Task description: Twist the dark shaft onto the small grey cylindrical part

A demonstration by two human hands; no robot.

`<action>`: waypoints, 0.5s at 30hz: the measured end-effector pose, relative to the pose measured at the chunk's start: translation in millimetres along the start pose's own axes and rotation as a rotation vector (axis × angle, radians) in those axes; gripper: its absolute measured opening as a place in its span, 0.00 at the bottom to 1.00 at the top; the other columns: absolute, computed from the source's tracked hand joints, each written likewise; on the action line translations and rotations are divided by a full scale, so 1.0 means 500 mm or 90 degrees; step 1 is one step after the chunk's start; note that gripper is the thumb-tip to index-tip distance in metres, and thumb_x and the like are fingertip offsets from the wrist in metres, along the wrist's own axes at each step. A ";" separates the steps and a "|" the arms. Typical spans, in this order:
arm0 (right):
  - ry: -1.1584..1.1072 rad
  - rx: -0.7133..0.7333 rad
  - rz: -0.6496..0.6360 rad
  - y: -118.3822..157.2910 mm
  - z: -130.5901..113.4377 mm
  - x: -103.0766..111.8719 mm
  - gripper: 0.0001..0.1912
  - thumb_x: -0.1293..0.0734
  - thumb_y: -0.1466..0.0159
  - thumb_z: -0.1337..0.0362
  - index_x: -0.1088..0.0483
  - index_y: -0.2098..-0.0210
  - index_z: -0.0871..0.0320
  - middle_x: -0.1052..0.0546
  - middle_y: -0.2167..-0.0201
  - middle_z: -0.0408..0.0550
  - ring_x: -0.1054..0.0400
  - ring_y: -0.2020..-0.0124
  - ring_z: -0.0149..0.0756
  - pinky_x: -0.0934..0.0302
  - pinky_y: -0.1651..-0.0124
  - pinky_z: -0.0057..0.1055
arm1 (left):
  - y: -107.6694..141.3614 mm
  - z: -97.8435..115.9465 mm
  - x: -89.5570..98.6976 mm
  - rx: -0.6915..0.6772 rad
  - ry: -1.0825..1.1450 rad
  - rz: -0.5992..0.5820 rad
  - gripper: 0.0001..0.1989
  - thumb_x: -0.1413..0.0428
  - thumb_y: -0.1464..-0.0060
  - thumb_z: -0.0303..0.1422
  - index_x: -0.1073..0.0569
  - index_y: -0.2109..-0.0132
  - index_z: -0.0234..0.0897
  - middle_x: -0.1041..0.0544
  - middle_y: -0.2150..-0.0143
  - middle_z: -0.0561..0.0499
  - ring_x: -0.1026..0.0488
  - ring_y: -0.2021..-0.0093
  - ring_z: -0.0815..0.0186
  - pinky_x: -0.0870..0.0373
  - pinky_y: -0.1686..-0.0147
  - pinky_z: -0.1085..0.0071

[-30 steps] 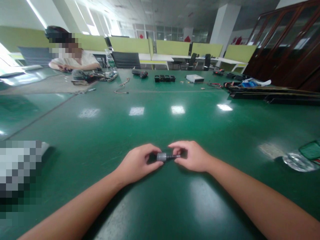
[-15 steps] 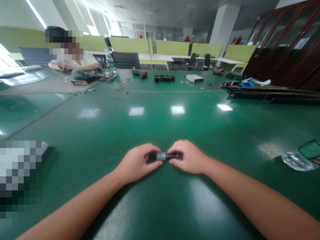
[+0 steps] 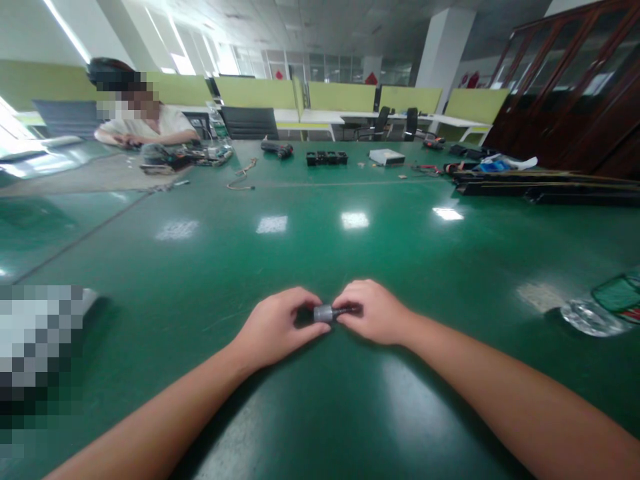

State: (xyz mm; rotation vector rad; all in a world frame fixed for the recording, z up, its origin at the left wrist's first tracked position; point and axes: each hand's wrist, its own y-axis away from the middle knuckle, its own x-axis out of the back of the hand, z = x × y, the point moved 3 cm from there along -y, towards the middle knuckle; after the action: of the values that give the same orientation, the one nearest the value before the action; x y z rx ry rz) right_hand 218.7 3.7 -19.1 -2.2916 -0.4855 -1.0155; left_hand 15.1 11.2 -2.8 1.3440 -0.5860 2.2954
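A small grey metal cylinder (image 3: 323, 313) with a thin dark shaft (image 3: 347, 310) lies sideways between my hands, low over the green table (image 3: 320, 253). My left hand (image 3: 280, 323) holds the cylinder at its left end, thumb below and fingers above. On the other side, my right hand (image 3: 373, 312) has thumb and fingers closed around the dark shaft. The shaft's far end is partly hidden in the right palm.
A clear bottle (image 3: 595, 317) lies at the right edge, and a pixelated pale object (image 3: 40, 327) at the left. Farther back are a black block (image 3: 327, 158), a white box (image 3: 387, 157), a power tool (image 3: 277, 148) and black strips (image 3: 540, 187). A person (image 3: 145, 127) sits at the back left.
The right hand has shifted very slightly left, closer to the cylinder, and less of the shaft shows. The view has tilted a little.
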 end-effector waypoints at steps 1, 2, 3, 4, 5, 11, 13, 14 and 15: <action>0.000 0.001 0.000 0.000 0.000 0.000 0.06 0.29 0.39 0.67 0.22 0.61 0.56 0.20 0.64 0.45 0.29 0.61 0.36 0.41 0.55 0.33 | 0.000 0.000 0.000 0.000 -0.001 0.001 0.17 0.38 0.47 0.47 0.22 0.55 0.42 0.23 0.65 0.53 0.30 0.70 0.67 0.38 0.69 0.72; -0.001 0.002 0.000 0.000 0.000 0.000 0.06 0.29 0.39 0.67 0.22 0.61 0.56 0.20 0.64 0.45 0.29 0.61 0.36 0.41 0.55 0.33 | 0.000 0.000 0.000 0.000 -0.002 0.001 0.17 0.38 0.47 0.47 0.22 0.55 0.42 0.23 0.64 0.53 0.30 0.69 0.67 0.38 0.69 0.72; -0.003 0.004 0.000 0.000 -0.001 0.000 0.06 0.28 0.39 0.67 0.22 0.61 0.56 0.20 0.64 0.45 0.29 0.61 0.36 0.41 0.55 0.33 | 0.000 0.000 0.000 0.000 -0.002 0.001 0.17 0.39 0.46 0.47 0.22 0.55 0.42 0.23 0.64 0.53 0.30 0.69 0.67 0.38 0.69 0.72; -0.007 0.006 -0.001 0.000 -0.001 0.001 0.06 0.28 0.39 0.66 0.22 0.61 0.56 0.19 0.64 0.45 0.28 0.61 0.36 0.41 0.55 0.33 | 0.000 0.001 0.000 -0.001 -0.001 0.002 0.17 0.39 0.46 0.46 0.22 0.55 0.42 0.23 0.64 0.53 0.30 0.69 0.67 0.38 0.69 0.72; -0.011 0.008 -0.003 0.000 -0.001 0.001 0.06 0.28 0.40 0.66 0.22 0.61 0.56 0.19 0.64 0.45 0.28 0.61 0.36 0.41 0.54 0.33 | 0.000 0.001 0.000 -0.002 0.000 0.002 0.16 0.39 0.46 0.46 0.22 0.55 0.42 0.23 0.64 0.53 0.30 0.69 0.67 0.37 0.69 0.72; -0.015 0.010 -0.016 0.002 -0.001 0.004 0.07 0.27 0.40 0.66 0.22 0.61 0.56 0.19 0.64 0.46 0.28 0.60 0.37 0.40 0.53 0.34 | 0.001 0.005 0.003 -0.002 0.008 -0.004 0.15 0.40 0.44 0.44 0.22 0.55 0.41 0.23 0.65 0.52 0.31 0.70 0.67 0.38 0.69 0.72; -0.015 0.013 -0.014 0.003 0.000 0.004 0.06 0.28 0.40 0.66 0.22 0.62 0.56 0.19 0.64 0.45 0.28 0.60 0.37 0.40 0.53 0.34 | 0.002 0.006 0.003 -0.001 0.011 -0.006 0.15 0.40 0.45 0.44 0.22 0.55 0.41 0.23 0.65 0.53 0.31 0.70 0.67 0.38 0.70 0.72; -0.015 0.016 -0.012 0.004 0.000 0.005 0.06 0.28 0.40 0.67 0.22 0.62 0.56 0.19 0.64 0.45 0.28 0.60 0.37 0.40 0.54 0.34 | 0.002 0.006 0.003 0.000 0.012 -0.006 0.15 0.40 0.45 0.44 0.22 0.56 0.41 0.23 0.65 0.53 0.32 0.70 0.67 0.38 0.70 0.72; -0.016 0.019 -0.010 0.004 0.001 0.005 0.06 0.28 0.40 0.67 0.22 0.62 0.56 0.19 0.65 0.45 0.28 0.61 0.37 0.40 0.54 0.34 | 0.002 0.006 0.004 0.001 0.013 -0.006 0.15 0.40 0.45 0.44 0.22 0.55 0.41 0.23 0.65 0.53 0.32 0.70 0.67 0.39 0.70 0.72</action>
State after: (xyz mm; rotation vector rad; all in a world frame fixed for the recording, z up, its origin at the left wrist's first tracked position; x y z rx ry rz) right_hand 221.6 2.5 -18.2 -2.2800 -0.5264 -0.9810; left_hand 15.9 9.0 -0.1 1.3210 -0.5698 2.3000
